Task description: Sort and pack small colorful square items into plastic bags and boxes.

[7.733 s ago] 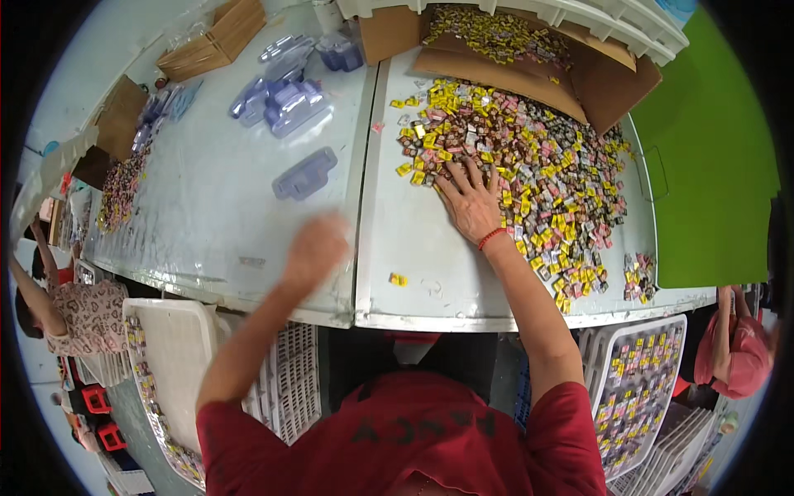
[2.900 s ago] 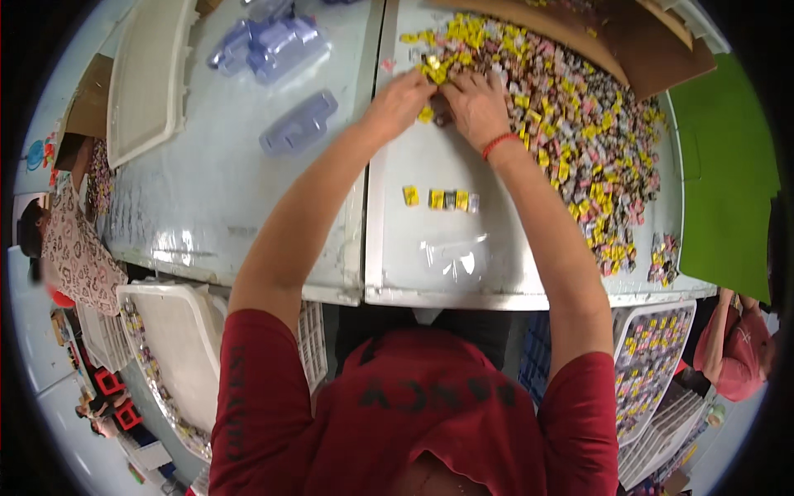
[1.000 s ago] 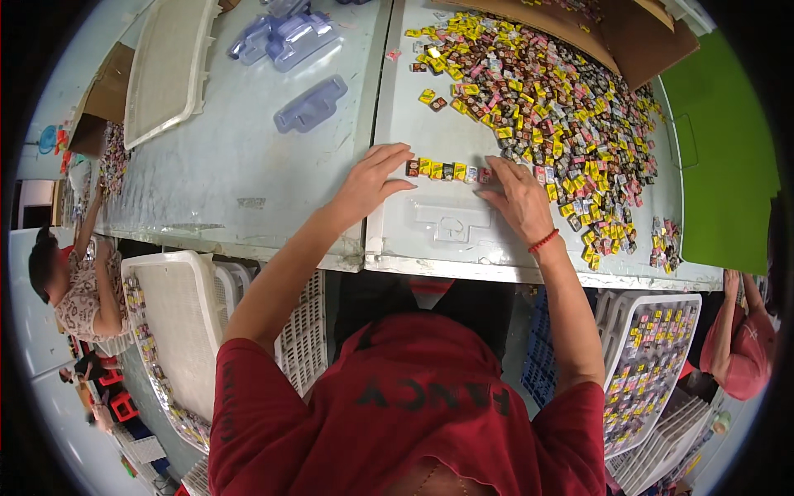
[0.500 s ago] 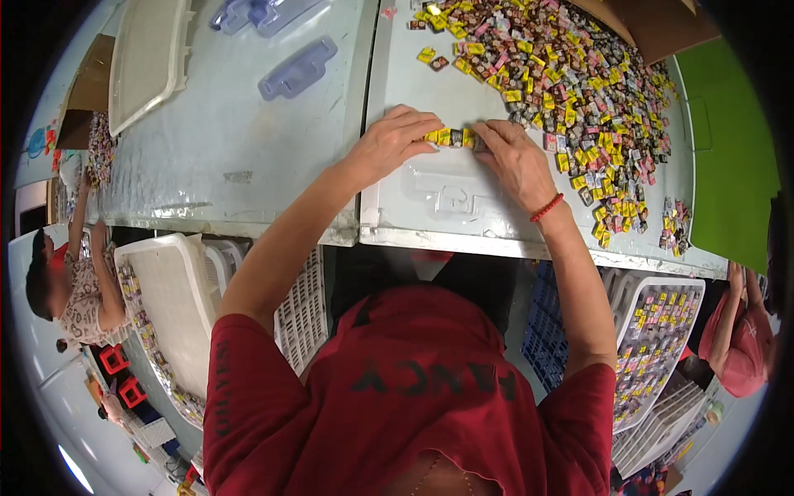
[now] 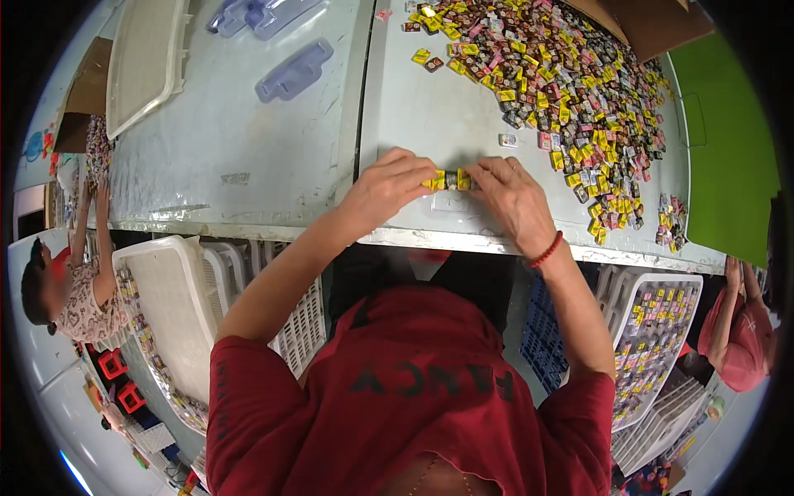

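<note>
A short row of small yellow and dark packets (image 5: 451,179) is squeezed end to end between my two hands, low over the near edge of the table. My left hand (image 5: 393,188) pinches its left end with the fingers together. On its right end, my right hand (image 5: 509,192), with a red bead bracelet at the wrist, is closed in the same way. Beneath them lies a clear moulded plastic tray (image 5: 442,204), mostly hidden by my hands. One pale grey packet (image 5: 508,140) sits alone just beyond my right hand.
A wide heap of small packets (image 5: 571,107) spreads across the right of the table, by a cardboard box (image 5: 674,33). Bluish plastic moulds (image 5: 295,70) lie to the left. Crates (image 5: 169,306) and a filled white tray (image 5: 659,331) stand below the edge. Co-workers (image 5: 78,285) flank both sides.
Both hands have moved toward me with the row of packets, from beyond the clear tray to over it. A pale grey packet now shows where my right hand was.
</note>
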A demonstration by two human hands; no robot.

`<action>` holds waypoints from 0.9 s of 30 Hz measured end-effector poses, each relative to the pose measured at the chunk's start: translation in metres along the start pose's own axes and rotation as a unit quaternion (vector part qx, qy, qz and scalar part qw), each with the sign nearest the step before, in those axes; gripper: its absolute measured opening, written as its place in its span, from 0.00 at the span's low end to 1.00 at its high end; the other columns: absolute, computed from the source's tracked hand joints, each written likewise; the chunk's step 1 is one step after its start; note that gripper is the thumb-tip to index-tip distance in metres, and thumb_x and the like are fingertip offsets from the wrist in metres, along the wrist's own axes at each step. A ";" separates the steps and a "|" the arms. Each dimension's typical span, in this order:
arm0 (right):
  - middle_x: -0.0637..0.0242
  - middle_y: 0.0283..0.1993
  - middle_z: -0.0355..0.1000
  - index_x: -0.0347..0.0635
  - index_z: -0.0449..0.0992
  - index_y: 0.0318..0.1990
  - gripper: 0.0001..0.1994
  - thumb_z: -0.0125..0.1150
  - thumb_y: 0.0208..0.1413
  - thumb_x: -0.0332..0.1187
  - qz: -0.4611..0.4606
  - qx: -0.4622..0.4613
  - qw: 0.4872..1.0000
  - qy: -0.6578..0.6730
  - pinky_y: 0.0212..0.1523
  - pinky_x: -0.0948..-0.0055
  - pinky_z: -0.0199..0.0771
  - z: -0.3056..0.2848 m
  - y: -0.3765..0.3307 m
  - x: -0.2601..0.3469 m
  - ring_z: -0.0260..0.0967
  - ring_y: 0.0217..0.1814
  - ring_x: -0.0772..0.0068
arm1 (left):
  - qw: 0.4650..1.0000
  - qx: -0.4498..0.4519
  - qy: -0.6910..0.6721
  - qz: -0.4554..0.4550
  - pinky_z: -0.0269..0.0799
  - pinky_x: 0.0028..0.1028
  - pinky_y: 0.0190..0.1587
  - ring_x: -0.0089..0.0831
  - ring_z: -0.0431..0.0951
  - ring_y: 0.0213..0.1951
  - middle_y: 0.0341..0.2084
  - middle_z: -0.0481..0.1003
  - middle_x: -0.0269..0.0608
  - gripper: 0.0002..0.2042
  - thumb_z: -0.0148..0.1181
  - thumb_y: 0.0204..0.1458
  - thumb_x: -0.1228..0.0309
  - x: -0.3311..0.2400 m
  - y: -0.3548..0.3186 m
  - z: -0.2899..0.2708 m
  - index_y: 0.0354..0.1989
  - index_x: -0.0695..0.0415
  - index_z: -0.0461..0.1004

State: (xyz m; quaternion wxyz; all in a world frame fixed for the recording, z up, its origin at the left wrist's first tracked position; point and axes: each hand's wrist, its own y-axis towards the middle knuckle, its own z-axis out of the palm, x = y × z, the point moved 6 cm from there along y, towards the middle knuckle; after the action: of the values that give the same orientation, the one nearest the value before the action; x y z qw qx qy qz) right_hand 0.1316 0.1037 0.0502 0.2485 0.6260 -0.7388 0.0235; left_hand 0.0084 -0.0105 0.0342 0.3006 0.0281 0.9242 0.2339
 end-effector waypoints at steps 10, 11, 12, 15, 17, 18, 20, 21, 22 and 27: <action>0.62 0.41 0.73 0.40 0.78 0.38 0.14 0.68 0.39 0.24 0.076 -0.068 0.993 0.064 0.42 0.69 0.74 0.017 -0.015 -0.013 0.72 0.41 0.61 | 0.996 -0.058 -0.033 -0.052 0.71 0.31 0.38 0.35 0.72 0.35 0.30 0.73 0.38 0.07 0.66 0.41 0.76 0.012 -0.007 0.012 0.28 0.61 0.75; 0.62 0.41 0.74 0.40 0.78 0.38 0.14 0.68 0.39 0.23 0.076 -0.084 0.992 0.055 0.42 0.69 0.74 0.016 -0.018 -0.013 0.72 0.40 0.61 | 0.996 -0.058 -0.035 -0.050 0.71 0.31 0.38 0.35 0.72 0.35 0.30 0.73 0.38 0.07 0.66 0.41 0.76 0.011 -0.007 0.013 0.28 0.61 0.75; 0.62 0.41 0.74 0.40 0.78 0.38 0.14 0.68 0.39 0.23 0.077 -0.085 0.992 0.053 0.42 0.69 0.74 0.019 -0.020 -0.013 0.72 0.40 0.61 | 0.995 -0.067 -0.030 -0.066 0.71 0.31 0.39 0.35 0.73 0.36 0.31 0.73 0.38 0.06 0.66 0.41 0.76 0.011 -0.007 0.013 0.28 0.61 0.75; 0.62 0.40 0.74 0.39 0.78 0.37 0.12 0.67 0.40 0.24 0.061 -0.143 0.987 0.037 0.43 0.69 0.73 0.019 -0.025 -0.008 0.71 0.42 0.61 | 0.994 -0.081 -0.021 -0.075 0.72 0.30 0.41 0.36 0.74 0.40 0.35 0.75 0.39 0.06 0.66 0.41 0.76 0.008 -0.008 0.013 0.28 0.62 0.76; 0.64 0.41 0.74 0.39 0.78 0.37 0.11 0.67 0.41 0.23 0.045 -0.170 0.984 -0.027 0.45 0.68 0.71 0.016 -0.030 0.002 0.70 0.44 0.60 | 0.994 -0.083 -0.016 -0.068 0.72 0.29 0.43 0.37 0.74 0.43 0.37 0.75 0.40 0.07 0.66 0.41 0.76 0.006 -0.012 0.014 0.30 0.62 0.77; 0.65 0.42 0.75 0.39 0.78 0.38 0.11 0.66 0.43 0.24 0.057 -0.171 0.983 -0.040 0.48 0.67 0.69 0.020 -0.033 0.002 0.69 0.47 0.60 | 0.996 -0.071 0.013 -0.051 0.71 0.30 0.47 0.38 0.73 0.48 0.42 0.74 0.42 0.10 0.65 0.42 0.76 0.003 -0.014 0.017 0.35 0.62 0.76; 0.64 0.44 0.74 0.38 0.77 0.39 0.11 0.65 0.44 0.25 0.052 -0.174 0.982 -0.046 0.48 0.64 0.68 0.022 -0.036 0.004 0.67 0.48 0.59 | 0.997 -0.057 0.042 -0.033 0.70 0.30 0.50 0.39 0.72 0.52 0.47 0.73 0.43 0.13 0.64 0.43 0.76 -0.004 -0.016 0.017 0.40 0.63 0.75; 0.63 0.45 0.73 0.36 0.77 0.39 0.11 0.64 0.45 0.26 0.047 -0.175 0.982 -0.053 0.48 0.61 0.67 0.022 -0.037 0.005 0.66 0.49 0.58 | 0.997 -0.021 0.066 -0.045 0.67 0.31 0.53 0.40 0.69 0.55 0.51 0.71 0.45 0.16 0.63 0.45 0.76 -0.007 -0.013 0.018 0.45 0.64 0.73; 0.63 0.45 0.73 0.36 0.77 0.39 0.11 0.64 0.45 0.26 0.048 -0.175 0.982 -0.053 0.48 0.61 0.67 0.022 -0.039 0.006 0.66 0.49 0.58 | 0.994 0.014 0.091 -0.058 0.65 0.32 0.56 0.41 0.67 0.57 0.54 0.68 0.46 0.19 0.62 0.46 0.76 -0.009 -0.012 0.020 0.49 0.64 0.70; 0.63 0.49 0.73 0.36 0.77 0.42 0.13 0.63 0.46 0.23 0.061 -0.162 0.983 -0.052 0.50 0.61 0.66 0.023 -0.042 0.008 0.66 0.51 0.58 | 0.990 -0.007 0.058 -0.128 0.62 0.34 0.58 0.42 0.66 0.58 0.56 0.66 0.48 0.19 0.59 0.49 0.77 0.001 -0.015 0.021 0.51 0.64 0.68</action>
State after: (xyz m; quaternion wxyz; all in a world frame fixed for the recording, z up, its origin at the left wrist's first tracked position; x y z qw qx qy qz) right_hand 0.1626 0.0794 0.0214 0.3059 0.5312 -0.7817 -0.1144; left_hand 0.0206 -0.0144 0.0119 0.2745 -0.1060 0.9344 0.2007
